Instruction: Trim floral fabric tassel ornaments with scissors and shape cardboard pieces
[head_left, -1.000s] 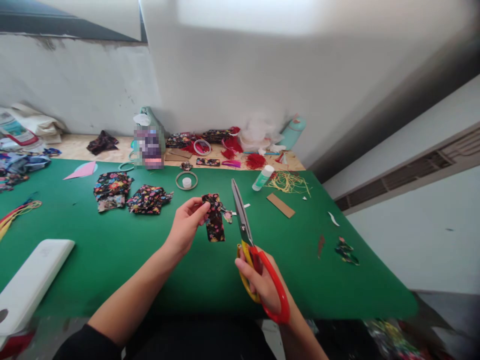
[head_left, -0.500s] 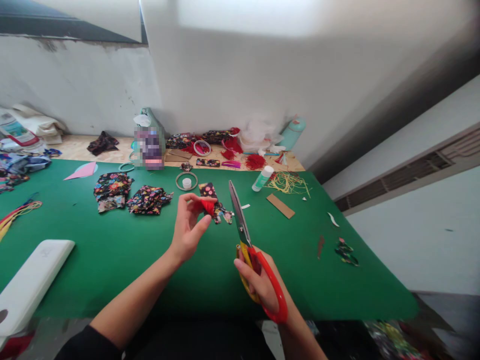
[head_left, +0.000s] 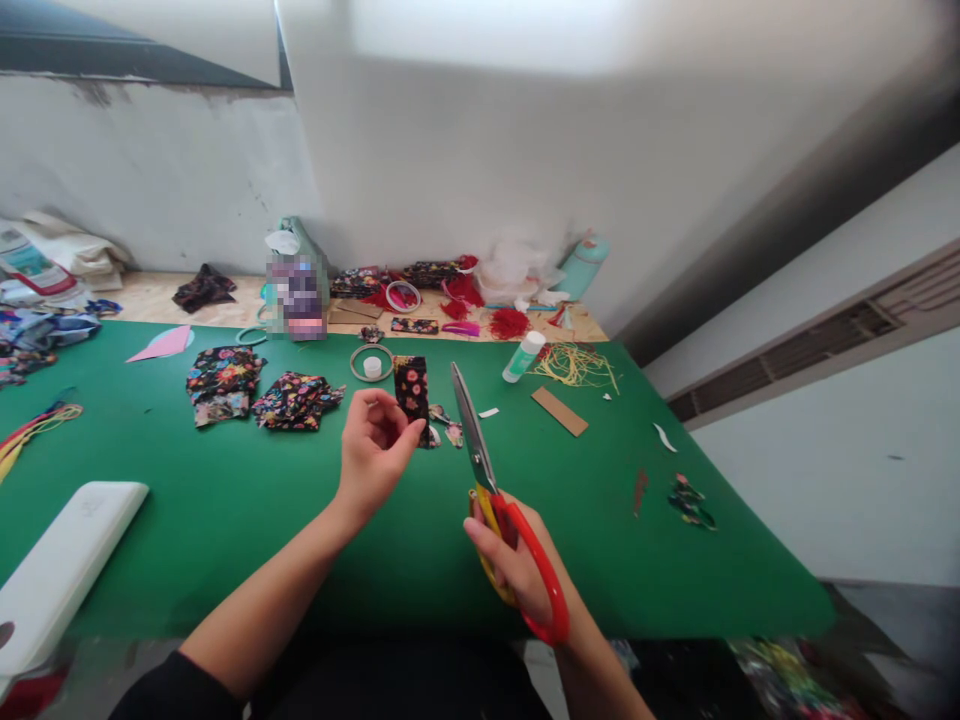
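My left hand pinches a black floral fabric piece at its right edge, between thumb and fingers. The piece is flat and oblong, and it stands above the table. My right hand grips a large pair of scissors with one red and one yellow handle loop. Their blades are together and point up and away, a short way right of the fabric and apart from it. Small floral scraps lie on the green table just behind my left hand.
Left of my hands lie floral fabric piles and a white device. Behind are a ring and a glue stick. A brown strip and yellow cords lie to the right.
The red patch at my left fingers has gone from sight, and the fabric piece now shows its floral face at full length. Both hands have shifted slightly left.
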